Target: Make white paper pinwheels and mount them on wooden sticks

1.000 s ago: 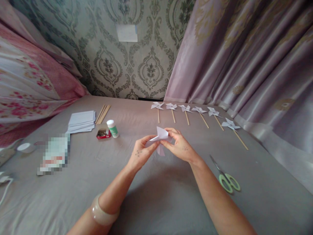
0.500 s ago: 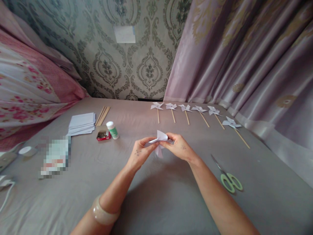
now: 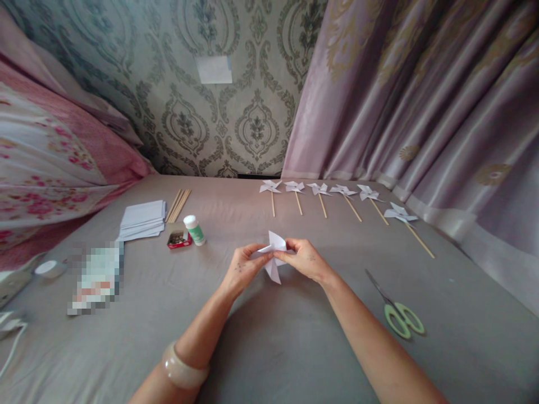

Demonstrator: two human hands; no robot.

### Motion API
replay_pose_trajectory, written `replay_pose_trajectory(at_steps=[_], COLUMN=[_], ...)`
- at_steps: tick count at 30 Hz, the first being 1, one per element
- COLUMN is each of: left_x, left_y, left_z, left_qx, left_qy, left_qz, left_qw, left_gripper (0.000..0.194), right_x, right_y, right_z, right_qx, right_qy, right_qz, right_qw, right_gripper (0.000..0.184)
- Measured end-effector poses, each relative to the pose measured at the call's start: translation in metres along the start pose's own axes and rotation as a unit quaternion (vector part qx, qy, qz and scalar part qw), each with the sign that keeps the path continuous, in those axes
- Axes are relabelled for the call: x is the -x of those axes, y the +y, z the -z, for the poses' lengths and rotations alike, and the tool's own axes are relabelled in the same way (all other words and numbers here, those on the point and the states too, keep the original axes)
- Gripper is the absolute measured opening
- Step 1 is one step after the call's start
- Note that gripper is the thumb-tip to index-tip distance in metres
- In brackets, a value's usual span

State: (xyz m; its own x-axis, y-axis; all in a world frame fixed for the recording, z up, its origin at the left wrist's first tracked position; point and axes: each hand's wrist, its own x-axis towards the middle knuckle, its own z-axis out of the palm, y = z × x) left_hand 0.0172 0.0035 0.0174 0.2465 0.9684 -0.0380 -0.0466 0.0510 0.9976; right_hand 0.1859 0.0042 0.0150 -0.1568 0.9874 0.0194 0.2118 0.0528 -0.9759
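Note:
A white paper pinwheel (image 3: 273, 273) without a stick is held up over the grey sheet, in the middle of the head view. My left hand (image 3: 244, 266) pinches it from the left, thumb near its centre. From the right, my right hand (image 3: 305, 259) grips it too, with its thumb also close to the centre. One blade points up and another hangs down; the fingers partly cover the side blades. Whether a pin sits at the centre cannot be made out.
Finished pinwheels on sticks (image 3: 320, 191) lie in a row at the back right. Green-handled scissors (image 3: 402, 320) lie to the right. At the left are stacked paper (image 3: 142, 220), wooden sticks (image 3: 178, 206), a red box of small pins (image 3: 179, 240), a glue stick (image 3: 194, 230) and a tape roll (image 3: 49, 269).
The pinwheel's lower blade now shows more fully below my hands, and its upper blade has turned a little. Both hands keep hold of it. The view has tilted slightly upward.

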Motion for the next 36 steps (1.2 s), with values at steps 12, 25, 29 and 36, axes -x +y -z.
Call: replay_pose_trajectory(at_steps=[12,25,29,36], left_x=[-0.004,-0.004,-0.005,-0.007], left_y=[-0.014,-0.006,-0.007,-0.01], left_z=[0.004,0.003,0.002,0.002], left_qx=[-0.043,-0.069,-0.072,-0.083], left_qy=[-0.035,-0.034,-0.03,-0.02], left_qz=[0.039,0.045,0.062,0.074], left_qw=[0.998,0.996,0.995,0.994], left_gripper=[0.03,0.03,0.031,0.029], right_x=[0.004,0.005,0.005,0.004], right_y=[0.022,0.021,0.022,0.028], right_z=[-0.005,-0.008,-0.009,-0.009], right_qx=[-0.078,-0.07,-0.055,-0.045], right_qy=[0.003,0.013,0.021,0.023], right_qz=[-0.069,-0.078,-0.076,-0.075], right_qw=[0.995,0.994,0.995,0.996], right_gripper=[0.033,0.025,0.028,0.026])
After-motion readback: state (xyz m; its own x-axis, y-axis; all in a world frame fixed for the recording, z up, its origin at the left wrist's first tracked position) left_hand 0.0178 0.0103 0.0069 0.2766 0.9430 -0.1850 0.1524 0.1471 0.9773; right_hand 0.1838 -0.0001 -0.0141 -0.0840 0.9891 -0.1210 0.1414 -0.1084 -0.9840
